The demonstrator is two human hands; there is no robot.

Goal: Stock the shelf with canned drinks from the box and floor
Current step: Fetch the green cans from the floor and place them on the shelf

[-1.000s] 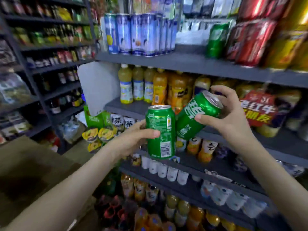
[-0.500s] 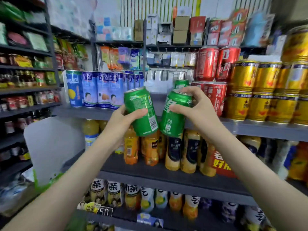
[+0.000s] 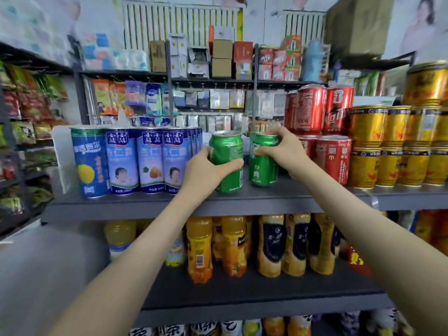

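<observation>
Two green drink cans stand upright on the grey top shelf (image 3: 266, 202), in the gap between blue cans and red cans. My left hand (image 3: 206, 173) grips the left green can (image 3: 228, 151) around its lower body, thumb across the front. My right hand (image 3: 283, 149) holds the right green can (image 3: 263, 170) from the right side near its top. The cans stand close together, a narrow gap between them. The box and floor are out of view.
Tall blue cans (image 3: 135, 161) line the shelf on the left, stacked red cans (image 3: 327, 156) and gold cans (image 3: 392, 154) on the right. Orange juice bottles (image 3: 232, 246) fill the shelf below. Hanging packets and small boxes sit behind.
Both hands rose from chest height and moved forward, bringing the two tilted green cans upright onto the top shelf. The view lifted towards the top shelf.
</observation>
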